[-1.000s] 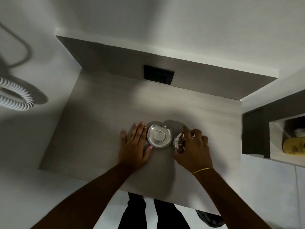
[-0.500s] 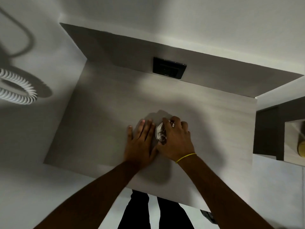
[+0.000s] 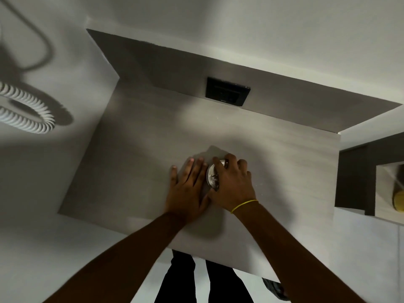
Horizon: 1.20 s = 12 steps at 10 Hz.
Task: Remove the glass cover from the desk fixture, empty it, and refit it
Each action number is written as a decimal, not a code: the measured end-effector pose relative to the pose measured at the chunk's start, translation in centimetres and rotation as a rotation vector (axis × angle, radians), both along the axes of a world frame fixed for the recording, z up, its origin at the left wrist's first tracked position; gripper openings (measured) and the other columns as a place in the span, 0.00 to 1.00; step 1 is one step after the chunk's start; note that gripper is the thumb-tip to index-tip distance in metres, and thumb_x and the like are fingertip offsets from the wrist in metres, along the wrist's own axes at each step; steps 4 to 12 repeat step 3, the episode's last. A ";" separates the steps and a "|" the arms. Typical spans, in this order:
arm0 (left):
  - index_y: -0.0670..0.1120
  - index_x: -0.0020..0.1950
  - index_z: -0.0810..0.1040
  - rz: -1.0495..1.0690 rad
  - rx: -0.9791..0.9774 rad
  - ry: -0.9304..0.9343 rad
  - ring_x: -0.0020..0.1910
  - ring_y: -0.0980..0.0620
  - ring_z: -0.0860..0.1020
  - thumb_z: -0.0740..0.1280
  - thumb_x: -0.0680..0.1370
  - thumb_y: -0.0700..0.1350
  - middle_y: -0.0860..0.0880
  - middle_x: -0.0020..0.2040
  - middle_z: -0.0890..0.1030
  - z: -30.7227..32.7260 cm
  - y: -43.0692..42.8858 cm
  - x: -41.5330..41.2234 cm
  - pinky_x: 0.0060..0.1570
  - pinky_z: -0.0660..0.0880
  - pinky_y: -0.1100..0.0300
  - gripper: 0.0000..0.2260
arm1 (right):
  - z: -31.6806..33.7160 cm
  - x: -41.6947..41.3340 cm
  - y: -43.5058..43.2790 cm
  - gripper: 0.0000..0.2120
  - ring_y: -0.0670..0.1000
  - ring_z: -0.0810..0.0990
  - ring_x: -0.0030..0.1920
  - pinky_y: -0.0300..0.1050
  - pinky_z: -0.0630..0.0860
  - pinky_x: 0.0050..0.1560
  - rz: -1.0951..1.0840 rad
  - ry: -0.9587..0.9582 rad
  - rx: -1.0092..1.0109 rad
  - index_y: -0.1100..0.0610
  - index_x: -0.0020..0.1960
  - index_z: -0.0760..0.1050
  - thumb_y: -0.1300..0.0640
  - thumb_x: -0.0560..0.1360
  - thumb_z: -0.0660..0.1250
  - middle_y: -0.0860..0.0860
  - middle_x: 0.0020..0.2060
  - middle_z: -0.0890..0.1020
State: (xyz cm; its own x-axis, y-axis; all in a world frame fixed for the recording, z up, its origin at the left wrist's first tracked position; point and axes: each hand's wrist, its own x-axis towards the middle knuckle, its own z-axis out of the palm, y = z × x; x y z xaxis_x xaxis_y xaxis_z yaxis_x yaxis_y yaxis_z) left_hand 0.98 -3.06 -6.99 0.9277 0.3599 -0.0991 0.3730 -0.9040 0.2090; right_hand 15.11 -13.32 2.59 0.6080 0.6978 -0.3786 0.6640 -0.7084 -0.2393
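My right hand (image 3: 231, 182) lies over the round glass cover (image 3: 211, 177) in the middle of the grey desk (image 3: 142, 167), fingers curled around its rim. Only the cover's left edge shows past my fingers. The desk fixture beneath it is hidden by the cover and my hand. My left hand (image 3: 188, 189) rests flat on the desk just left of the cover, fingers spread and pointing away from me, its thumb side touching my right hand. A thin yellow band circles my right wrist.
A black socket plate (image 3: 227, 91) is set in the back panel behind the desk. A coiled white cord (image 3: 26, 110) hangs on the wall at left. A dark shelf unit (image 3: 369, 180) with a yellow object (image 3: 399, 200) stands at right. My legs show below the desk's front edge.
A second ago the fixture's white centre lay bare with the cover held beside it to the right. My right hand has since carried the cover left over the fixture. My left hand has stayed flat.
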 end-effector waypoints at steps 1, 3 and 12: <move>0.46 0.90 0.57 0.001 -0.024 0.037 0.90 0.39 0.55 0.55 0.83 0.65 0.43 0.90 0.57 0.7 -0.1 0.1 0.81 0.54 0.25 0.38 | 0.2 -0.2 -0.3 0.47 0.65 0.67 0.69 0.61 0.76 0.61 0.012 -0.009 -0.030 0.47 0.79 0.64 0.39 0.62 0.71 0.56 0.75 0.66; 0.46 0.89 0.57 0.195 -0.077 -0.076 0.89 0.38 0.54 0.55 0.85 0.59 0.42 0.90 0.57 3.9 0.0 -0.6 0.81 0.57 0.24 0.34 | 2.9 -0.3 -2.0 0.45 0.63 0.60 0.81 0.64 0.73 0.70 -0.090 -0.027 0.177 0.47 0.84 0.54 0.37 0.70 0.63 0.53 0.83 0.60; 0.46 0.89 0.57 0.195 -0.077 -0.076 0.89 0.38 0.54 0.55 0.85 0.59 0.42 0.90 0.57 3.9 0.0 -0.6 0.81 0.57 0.24 0.34 | 2.9 -0.3 -2.0 0.45 0.63 0.60 0.81 0.64 0.73 0.70 -0.090 -0.027 0.177 0.47 0.84 0.54 0.37 0.70 0.63 0.53 0.83 0.60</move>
